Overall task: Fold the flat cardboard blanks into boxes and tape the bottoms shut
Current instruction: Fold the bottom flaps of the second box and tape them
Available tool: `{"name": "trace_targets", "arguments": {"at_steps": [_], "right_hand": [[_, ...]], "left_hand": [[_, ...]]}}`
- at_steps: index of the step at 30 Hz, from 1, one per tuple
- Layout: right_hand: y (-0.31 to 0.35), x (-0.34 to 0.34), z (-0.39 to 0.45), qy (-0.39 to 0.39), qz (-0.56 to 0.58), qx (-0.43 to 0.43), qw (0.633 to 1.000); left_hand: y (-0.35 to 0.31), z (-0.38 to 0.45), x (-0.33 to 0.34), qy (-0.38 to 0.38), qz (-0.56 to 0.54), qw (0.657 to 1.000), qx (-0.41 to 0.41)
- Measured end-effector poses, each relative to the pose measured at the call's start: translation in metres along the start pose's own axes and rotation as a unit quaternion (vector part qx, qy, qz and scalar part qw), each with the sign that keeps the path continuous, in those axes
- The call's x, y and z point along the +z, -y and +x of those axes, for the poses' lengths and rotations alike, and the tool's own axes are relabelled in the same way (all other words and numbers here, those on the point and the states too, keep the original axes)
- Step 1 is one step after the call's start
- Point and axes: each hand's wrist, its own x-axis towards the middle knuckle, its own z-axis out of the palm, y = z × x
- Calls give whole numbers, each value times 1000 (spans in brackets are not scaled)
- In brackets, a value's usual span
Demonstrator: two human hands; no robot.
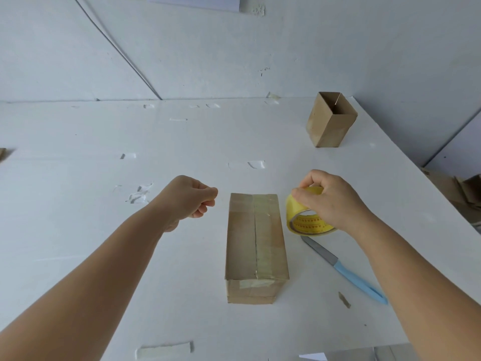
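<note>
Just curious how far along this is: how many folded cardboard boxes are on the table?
2: a taped box between the hands, an open box at the far right. More may lie out of view.

Right hand (331, 198) covers much of the tape roll (308, 217); its core print is illegible. Brown cardboard (468, 188) runs off frame at right.

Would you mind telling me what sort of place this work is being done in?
Probably a small packing or box-assembly station. A plain white table holds a taped cardboard box, an open-topped box and a blue-handled knife; the right hand grips a yellow tape roll, and cardboard lies piled beside the table.
</note>
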Motion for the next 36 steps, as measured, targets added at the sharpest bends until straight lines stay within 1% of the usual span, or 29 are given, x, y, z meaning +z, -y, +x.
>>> {"name": "trace_targets", "arguments": {"at_steps": [8,12,15,17,20,24,27,29,31,32,33,34,36], "right_hand": [[-7,11,2,8,1,15,1000],[-12,21,2,23,7,22,999],[-14,30,-1,27,18,25,999],[-14,34,-2,25,22,24,999],[-12,38,-2,14,-2,19,1000],[-11,40,-4,2,-13,22,1000],[-10,39,-7,-7,-8,26,1000],[-9,39,-8,-6,-3,27,1000],[-7,40,-9,-6,-9,27,1000],[-7,40,-9,-7,-13,27,1000],[-7,40,-10,-9,-15,26,999],[-7,40,-10,-11,-16,27,999],[-8,39,-11,-14,-15,28,999]], "left_hand": [[13,4,7,-1,0,1000,-8],[24,3,19,8,6,1000,-5],[31,1,30,15,-25,1000,-11],[34,-1,38,29,-66,997,-20],[35,-3,47,47,-113,992,-40],[37,-4,45,68,-104,990,-70],[42,-8,45,55,-67,992,-87],[44,-10,48,13,-19,998,-59],[41,-13,49,-62,25,998,9],[38,-15,48,-92,26,994,48],[34,-18,47,-95,12,992,78],[30,-21,46,-71,1,992,100],[24,-29,46,18,40,993,112]]}}
